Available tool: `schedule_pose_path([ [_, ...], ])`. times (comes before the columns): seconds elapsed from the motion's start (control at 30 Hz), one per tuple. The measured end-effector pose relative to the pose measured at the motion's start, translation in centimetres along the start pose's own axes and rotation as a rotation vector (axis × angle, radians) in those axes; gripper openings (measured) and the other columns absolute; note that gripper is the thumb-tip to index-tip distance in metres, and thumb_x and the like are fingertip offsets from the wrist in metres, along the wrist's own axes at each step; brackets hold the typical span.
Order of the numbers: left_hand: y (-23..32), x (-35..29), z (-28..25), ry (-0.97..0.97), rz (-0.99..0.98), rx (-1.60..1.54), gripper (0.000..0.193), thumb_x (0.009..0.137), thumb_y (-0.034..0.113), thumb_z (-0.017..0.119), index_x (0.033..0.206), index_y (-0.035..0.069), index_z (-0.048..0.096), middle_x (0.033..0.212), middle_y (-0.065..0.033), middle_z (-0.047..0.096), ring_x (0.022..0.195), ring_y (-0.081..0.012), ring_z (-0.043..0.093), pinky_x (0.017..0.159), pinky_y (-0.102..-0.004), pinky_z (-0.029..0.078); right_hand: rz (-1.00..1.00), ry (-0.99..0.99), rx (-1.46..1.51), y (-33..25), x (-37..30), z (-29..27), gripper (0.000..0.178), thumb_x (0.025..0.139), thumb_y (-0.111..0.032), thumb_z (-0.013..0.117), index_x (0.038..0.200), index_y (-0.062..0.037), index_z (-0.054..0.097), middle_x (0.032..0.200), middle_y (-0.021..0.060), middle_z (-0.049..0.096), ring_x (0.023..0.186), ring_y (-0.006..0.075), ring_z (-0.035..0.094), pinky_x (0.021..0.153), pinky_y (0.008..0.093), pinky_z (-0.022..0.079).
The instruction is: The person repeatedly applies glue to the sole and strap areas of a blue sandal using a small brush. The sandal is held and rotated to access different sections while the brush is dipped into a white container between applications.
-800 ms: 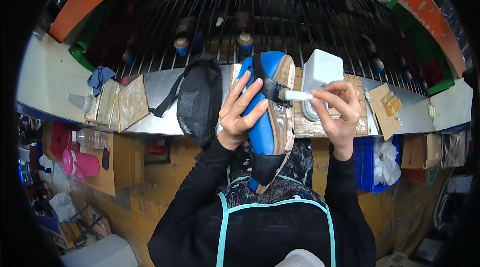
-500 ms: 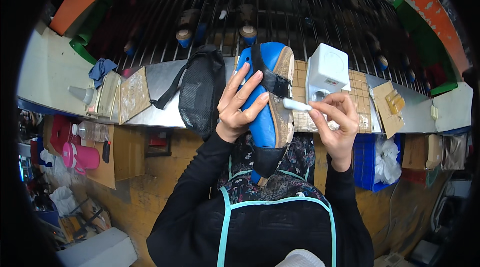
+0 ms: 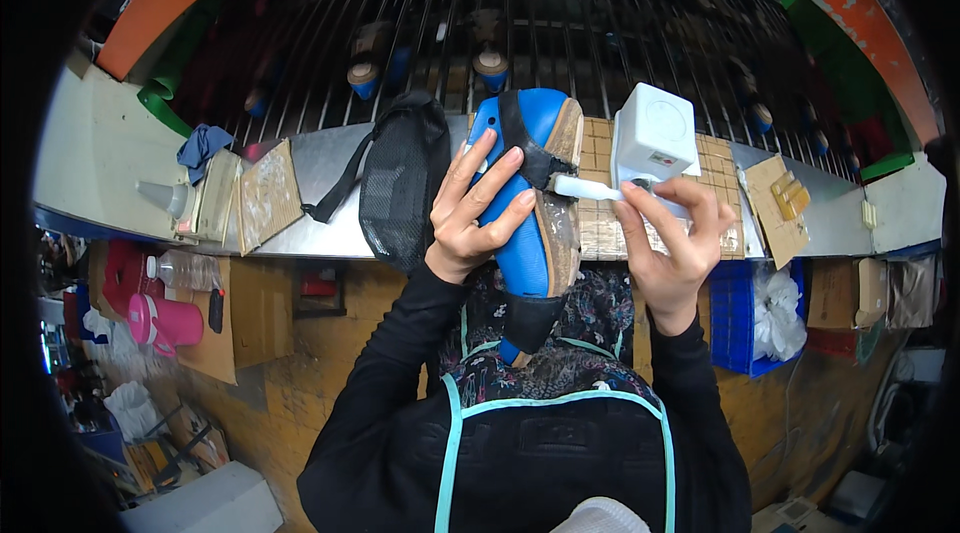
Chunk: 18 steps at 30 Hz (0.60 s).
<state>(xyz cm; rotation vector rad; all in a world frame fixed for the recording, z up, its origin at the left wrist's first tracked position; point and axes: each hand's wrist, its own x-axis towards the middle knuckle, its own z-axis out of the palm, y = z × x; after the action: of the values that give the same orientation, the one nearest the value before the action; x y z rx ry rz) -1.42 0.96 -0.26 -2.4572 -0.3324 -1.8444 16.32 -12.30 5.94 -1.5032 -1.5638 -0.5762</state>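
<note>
My left hand (image 3: 480, 203) is closed around the left side of a blue shoe last (image 3: 522, 243) fitted with black straps and a tan sole edge. The last is tilted above my lap, and its underside is hidden. Between the fingertips of my right hand (image 3: 675, 248) is a thin white brush (image 3: 588, 189). Its pale head touches the sole edge beside the black strap (image 3: 538, 161). Just beyond my right hand stands a white, box-shaped pot (image 3: 655, 128) on the bench. To the left of the last lies a black mesh pouch (image 3: 405, 183).
A conveyor of dark rods (image 3: 430, 23) runs behind the metal bench, carrying more blue lasts. At the bench's left are a taped board (image 3: 270, 193) and a blue cloth (image 3: 203, 145). A blue crate (image 3: 730, 328) stands below at right, a pink jug (image 3: 170, 323) at left.
My right hand has moved the brush slightly up and left along the sole edge, toward the strap. My left hand keeps its grip on the last.
</note>
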Motion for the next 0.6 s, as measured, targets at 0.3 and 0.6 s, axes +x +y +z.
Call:
schedule_pose_path([
  [0.3,-0.4,0.1,-0.1,0.030,0.011,-0.008,0.036,0.076,0.014,0.073,0.109,0.021,0.060,0.119,-0.0130,0.065,0.112,-0.0417,0.060,0.093,-0.0528,0.051,0.216,-0.407,0.448,2.4,1.7,-0.4,0.017,0.074,-0.021,0.079,0.087,-0.0115,0.076,0.079,0.0011,0.060,0.070,0.0141,0.051,0.072,0.0306,0.030],
  [0.6,0.0,0.3,0.3,0.060,-0.021,-0.019,0.034,0.078,0.013,0.072,0.109,0.019,0.060,0.119,-0.0152,0.065,0.113,-0.0417,0.060,0.095,-0.0521,0.050,0.254,-0.459,0.658,3.2,0.6,-0.6,0.015,0.075,-0.011,0.078,0.088,-0.0040,0.076,0.081,0.0035,0.059,0.074,0.0125,0.056,0.057,0.0234,0.042],
])
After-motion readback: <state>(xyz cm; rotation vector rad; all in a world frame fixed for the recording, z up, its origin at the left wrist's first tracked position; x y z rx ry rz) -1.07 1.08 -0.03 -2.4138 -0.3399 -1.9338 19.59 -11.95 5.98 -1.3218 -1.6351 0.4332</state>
